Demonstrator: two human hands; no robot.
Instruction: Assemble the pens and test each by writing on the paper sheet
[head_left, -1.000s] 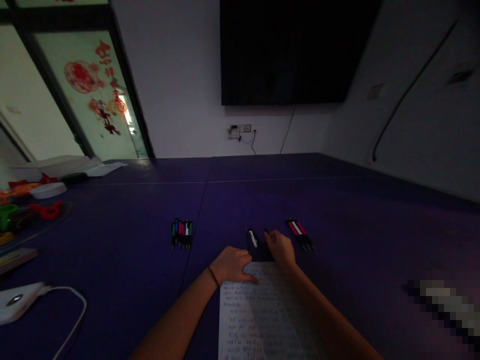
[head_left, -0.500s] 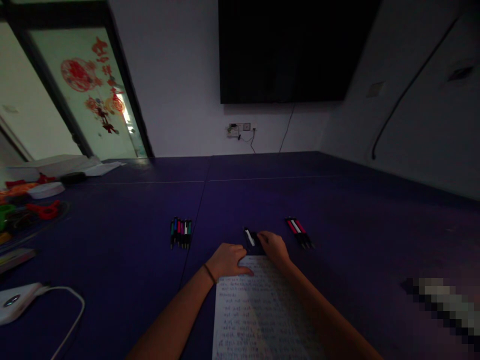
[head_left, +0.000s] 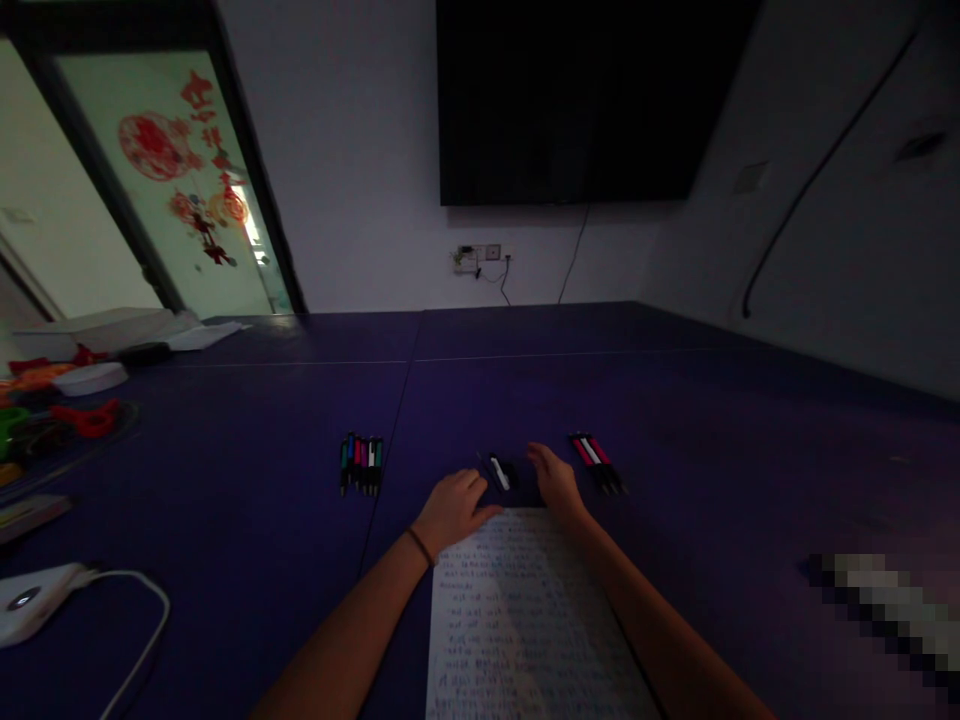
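Several small pen parts lie beyond the top edge of the handwritten sheet (head_left: 517,620): a white barrel piece (head_left: 499,472), a thin dark stick like a refill (head_left: 489,474) to its left and a small black piece (head_left: 511,474) to its right. My left hand (head_left: 454,506) rests at the sheet's upper left corner, thumb apart from the fingers, fingertips beside the thin stick. On the other side of the parts, my right hand (head_left: 556,484) has its fingers loosely stretched, with nothing visible in them.
A row of several coloured pens (head_left: 362,465) lies at left, and pink and white pens (head_left: 596,462) lie at right. Farther left are red scissors (head_left: 94,418), a white device (head_left: 37,603) with a cable, and papers (head_left: 202,337). A pixelated object (head_left: 892,600) sits at right.
My right hand has moved off the small black piece, slightly up and right, and its fingers have loosened. My left hand has shifted slightly up and left, and the thin stick now shows.
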